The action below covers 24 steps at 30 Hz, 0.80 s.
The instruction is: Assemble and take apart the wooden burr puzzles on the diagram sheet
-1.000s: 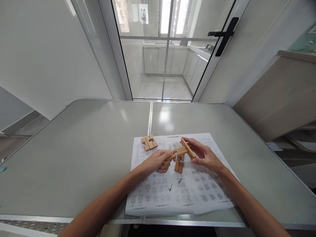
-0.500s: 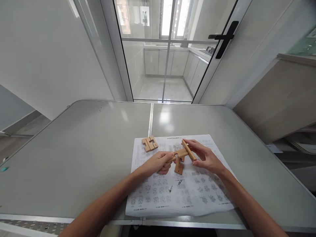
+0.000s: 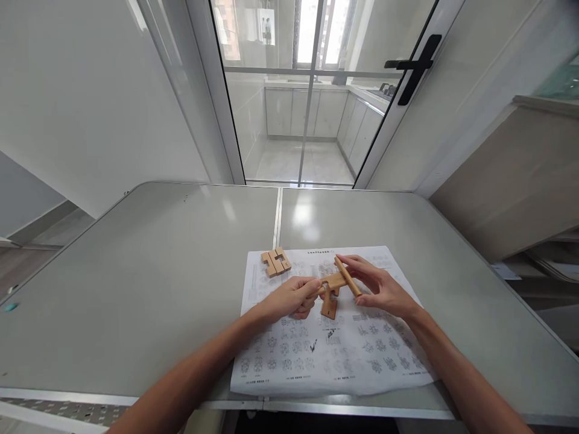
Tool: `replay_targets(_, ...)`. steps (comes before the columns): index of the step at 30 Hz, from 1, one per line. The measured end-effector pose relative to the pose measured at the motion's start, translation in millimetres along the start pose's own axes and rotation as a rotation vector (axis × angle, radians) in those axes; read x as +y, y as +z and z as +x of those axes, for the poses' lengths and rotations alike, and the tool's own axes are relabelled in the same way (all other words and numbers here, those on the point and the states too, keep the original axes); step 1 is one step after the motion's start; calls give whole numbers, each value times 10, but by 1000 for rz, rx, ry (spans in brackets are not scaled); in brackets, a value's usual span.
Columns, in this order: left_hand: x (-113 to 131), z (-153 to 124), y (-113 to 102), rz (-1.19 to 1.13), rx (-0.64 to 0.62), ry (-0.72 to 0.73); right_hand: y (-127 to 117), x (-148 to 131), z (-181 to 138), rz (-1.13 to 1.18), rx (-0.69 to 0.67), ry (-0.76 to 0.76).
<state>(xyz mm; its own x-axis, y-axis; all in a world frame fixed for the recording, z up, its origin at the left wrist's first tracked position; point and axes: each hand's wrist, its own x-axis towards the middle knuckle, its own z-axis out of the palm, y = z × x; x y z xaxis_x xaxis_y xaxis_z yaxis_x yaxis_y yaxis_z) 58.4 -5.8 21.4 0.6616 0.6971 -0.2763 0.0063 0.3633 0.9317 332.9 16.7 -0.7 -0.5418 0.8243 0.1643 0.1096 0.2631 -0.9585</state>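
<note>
My left hand (image 3: 295, 296) is closed around one end of a notched wooden puzzle piece (image 3: 333, 281). Across that piece's right end lies a second wooden puzzle bar (image 3: 348, 276), tilted, which my right hand (image 3: 377, 288) holds at its two ends between fingers and thumb. Below the joined pieces, another wooden puzzle piece (image 3: 329, 309) points down toward the sheet; whether it is attached or resting there I cannot tell. Several notched wooden pieces (image 3: 275, 262) lie side by side on the paper to the upper left of my hands.
Under my hands a white instruction sheet (image 3: 316, 374) with printed diagrams covers part of the grey table (image 3: 158, 271). A metal seam (image 3: 277, 220) runs across the tabletop. Beyond the far edge stands a glass door with a black handle (image 3: 418, 66); wooden shelving (image 3: 493, 163) is at the right.
The hands and the pieces in them keep nearly the same pose. The whole view has shifted slightly.
</note>
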Motion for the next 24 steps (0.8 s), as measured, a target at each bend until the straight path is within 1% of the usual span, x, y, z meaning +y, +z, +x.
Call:
replay_targets(7, -18, 8, -8, -7, -19, 2, 21, -5, 5, 3, 4, -21)
replay_targets(13, -7, 1, 3, -7, -9, 13, 49, -5, 11, -8, 20, -44)
replay_targets(19, 8, -5, -15, -1, -46, 33, 59, -29, 3, 11, -12, -40)
replay_targets(24, 16, -8, -29, -18, -28, 20, 87, -45, 4, -17, 28, -45)
